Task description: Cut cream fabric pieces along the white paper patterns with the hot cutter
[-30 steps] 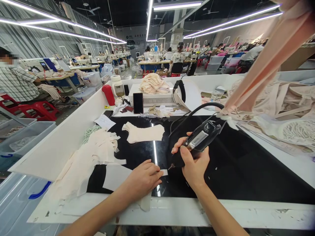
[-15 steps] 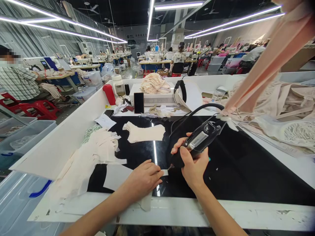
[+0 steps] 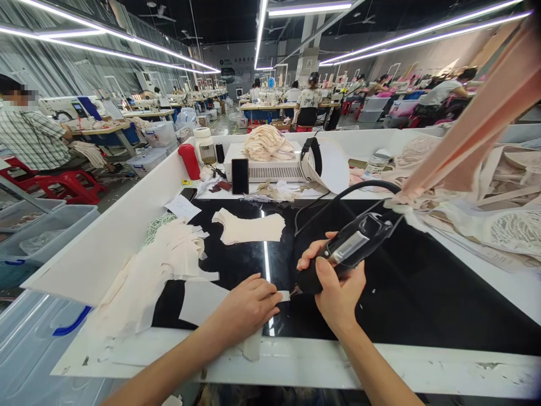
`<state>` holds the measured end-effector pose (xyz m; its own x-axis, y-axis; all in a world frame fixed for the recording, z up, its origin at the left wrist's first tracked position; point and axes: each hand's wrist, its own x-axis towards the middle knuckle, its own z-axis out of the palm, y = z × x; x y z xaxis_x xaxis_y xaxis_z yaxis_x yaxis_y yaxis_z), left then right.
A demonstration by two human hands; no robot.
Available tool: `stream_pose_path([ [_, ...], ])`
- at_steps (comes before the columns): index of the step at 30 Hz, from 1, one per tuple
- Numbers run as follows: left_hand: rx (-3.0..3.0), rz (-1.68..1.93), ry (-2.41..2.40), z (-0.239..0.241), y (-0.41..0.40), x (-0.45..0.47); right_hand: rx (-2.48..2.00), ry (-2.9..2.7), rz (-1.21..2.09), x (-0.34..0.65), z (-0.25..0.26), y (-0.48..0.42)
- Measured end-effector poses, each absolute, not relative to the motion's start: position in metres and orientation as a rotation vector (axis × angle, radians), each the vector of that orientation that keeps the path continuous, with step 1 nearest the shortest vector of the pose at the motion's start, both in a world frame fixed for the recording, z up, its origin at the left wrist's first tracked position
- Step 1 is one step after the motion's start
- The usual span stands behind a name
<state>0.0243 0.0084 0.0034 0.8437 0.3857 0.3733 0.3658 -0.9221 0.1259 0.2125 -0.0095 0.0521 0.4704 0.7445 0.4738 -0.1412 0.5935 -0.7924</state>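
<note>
My right hand (image 3: 340, 287) is wrapped around a black corded hand tool (image 3: 353, 242) with a silver plate on its side. The tool slants down to the left, and its thin tip is close to the end of a small white fabric piece (image 3: 284, 295). My left hand (image 3: 253, 301) lies low over that piece, its fingers pressed together and holding it down on the black tabletop (image 3: 406, 293). Most of the piece is hidden under the hand. A pale pink strap (image 3: 456, 146) is tied at the tool's rear end, beside the cable (image 3: 359, 185).
Cream cut pieces (image 3: 249, 227) are stacked ahead, and more (image 3: 156, 276) are heaped left. A phone (image 3: 240, 176) leans against a white box (image 3: 270, 169) topped with fabric. Beige garments (image 3: 507, 175) lie right. White side walls (image 3: 105, 242) bound the table; people work at sewing tables beyond.
The view has shifted slightly. The tool and my right hand appear a little farther right, with the strap. My left hand stays on the fabric piece.
</note>
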Motion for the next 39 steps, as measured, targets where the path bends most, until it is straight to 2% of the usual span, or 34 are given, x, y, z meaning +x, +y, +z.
stream_pose_path([
  [28,2.916,0.608,0.659,0.007,0.001,0.009,-0.779,-0.931,0.567,0.212,0.050,-0.004],
  [39,2.887,0.705,0.694,0.002,-0.005,0.007,-0.786,-0.916,0.573,0.215,0.052,-0.006],
])
